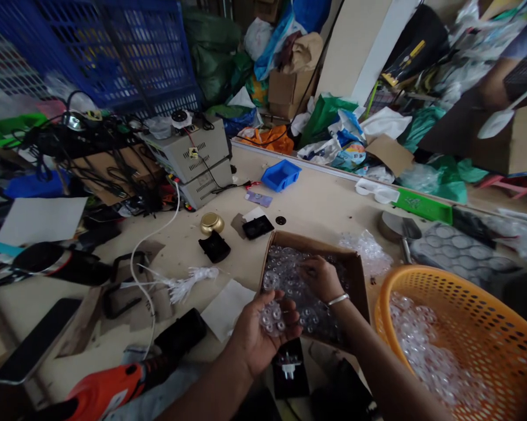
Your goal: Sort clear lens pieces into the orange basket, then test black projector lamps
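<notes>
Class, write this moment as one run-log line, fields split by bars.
left hand: cupping clear plastic pieces | right hand: over open cardboard box, grip unclear | beside box: orange basket holding clear pieces

On the workbench (329, 196): cardboard box (360, 283) sitting, plastic pieces (283, 257) lying inside — right hand (322, 278) reaching in, left hand (257, 336) holding more at the box's near-left corner. Basket (486, 316) standing right of box, pieces lying within. Parts bin (281, 175) sitting behind box — power supplies (206, 158) standing left of bin.
</notes>
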`<state>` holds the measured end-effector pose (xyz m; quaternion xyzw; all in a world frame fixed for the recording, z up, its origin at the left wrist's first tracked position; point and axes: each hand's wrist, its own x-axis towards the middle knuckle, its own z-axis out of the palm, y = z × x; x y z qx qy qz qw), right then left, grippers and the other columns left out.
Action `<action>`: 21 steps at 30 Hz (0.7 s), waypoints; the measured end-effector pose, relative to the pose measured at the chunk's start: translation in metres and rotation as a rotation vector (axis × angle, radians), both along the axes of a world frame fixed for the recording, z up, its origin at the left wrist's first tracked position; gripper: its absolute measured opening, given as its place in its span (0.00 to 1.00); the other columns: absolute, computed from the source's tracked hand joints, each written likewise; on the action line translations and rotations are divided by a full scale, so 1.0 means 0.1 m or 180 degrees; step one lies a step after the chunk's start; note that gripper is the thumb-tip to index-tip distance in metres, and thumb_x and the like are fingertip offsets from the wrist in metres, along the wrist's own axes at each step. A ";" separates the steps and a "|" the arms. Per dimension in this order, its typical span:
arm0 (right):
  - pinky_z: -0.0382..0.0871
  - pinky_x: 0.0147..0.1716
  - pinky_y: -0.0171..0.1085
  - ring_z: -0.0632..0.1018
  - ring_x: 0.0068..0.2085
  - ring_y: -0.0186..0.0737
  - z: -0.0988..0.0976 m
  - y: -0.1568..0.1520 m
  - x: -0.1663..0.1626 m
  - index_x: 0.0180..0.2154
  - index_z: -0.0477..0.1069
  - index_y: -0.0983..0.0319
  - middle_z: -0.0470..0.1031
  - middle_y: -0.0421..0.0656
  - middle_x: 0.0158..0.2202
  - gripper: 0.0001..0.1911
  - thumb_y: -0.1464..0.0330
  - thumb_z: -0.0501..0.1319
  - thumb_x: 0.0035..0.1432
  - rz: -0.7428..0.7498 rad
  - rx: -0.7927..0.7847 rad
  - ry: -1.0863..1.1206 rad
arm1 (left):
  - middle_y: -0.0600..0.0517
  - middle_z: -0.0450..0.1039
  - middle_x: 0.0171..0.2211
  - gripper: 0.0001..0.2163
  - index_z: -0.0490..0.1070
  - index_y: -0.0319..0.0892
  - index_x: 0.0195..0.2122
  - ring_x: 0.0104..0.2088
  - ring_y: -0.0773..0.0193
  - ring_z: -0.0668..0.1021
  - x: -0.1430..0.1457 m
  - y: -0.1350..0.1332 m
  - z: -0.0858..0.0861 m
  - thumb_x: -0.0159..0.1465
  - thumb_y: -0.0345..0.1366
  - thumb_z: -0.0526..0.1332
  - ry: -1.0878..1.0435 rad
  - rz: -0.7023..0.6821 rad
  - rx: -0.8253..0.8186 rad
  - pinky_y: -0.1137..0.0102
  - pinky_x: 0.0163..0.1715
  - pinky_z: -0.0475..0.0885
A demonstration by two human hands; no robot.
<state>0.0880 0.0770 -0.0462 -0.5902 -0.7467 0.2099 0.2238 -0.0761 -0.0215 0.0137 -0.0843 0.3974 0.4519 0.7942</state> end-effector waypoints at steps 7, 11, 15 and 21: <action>0.69 0.39 0.36 0.75 0.40 0.40 0.53 -0.53 0.07 0.32 0.74 0.62 0.73 0.46 0.39 0.09 0.64 0.60 0.52 0.0120 0.0131 0.1157 | 0.44 0.73 0.33 0.14 0.66 0.39 0.40 0.33 0.51 0.77 0.08 0.06 0.02 0.58 0.43 0.55 -0.0394 -0.0075 0.0177 0.57 0.32 0.70; 0.69 0.41 0.37 0.75 0.41 0.40 0.69 -0.71 0.01 0.38 0.73 0.61 0.73 0.46 0.42 0.11 0.63 0.59 0.53 0.0643 -0.0314 0.1599 | 0.46 0.73 0.31 0.10 0.66 0.40 0.36 0.30 0.56 0.77 0.12 0.06 0.03 0.58 0.41 0.55 -0.0609 0.0060 0.0082 0.63 0.28 0.71; 0.70 0.39 0.37 0.76 0.39 0.41 0.44 -0.50 0.09 0.41 0.70 0.64 0.75 0.48 0.39 0.14 0.64 0.56 0.55 0.0264 -0.0257 0.0794 | 0.47 0.73 0.30 0.05 0.66 0.41 0.31 0.27 0.59 0.76 0.04 0.02 0.03 0.57 0.36 0.56 -0.0551 -0.0017 -0.0002 0.71 0.20 0.68; 0.68 0.38 0.32 0.77 0.37 0.39 0.09 -0.16 0.08 0.38 0.73 0.61 0.78 0.45 0.34 0.14 0.77 0.55 0.50 0.0570 -0.0381 -0.0906 | 0.46 0.73 0.29 0.03 0.66 0.40 0.28 0.26 0.59 0.76 -0.13 -0.03 0.02 0.56 0.34 0.57 -0.0392 0.0041 0.0017 0.74 0.16 0.63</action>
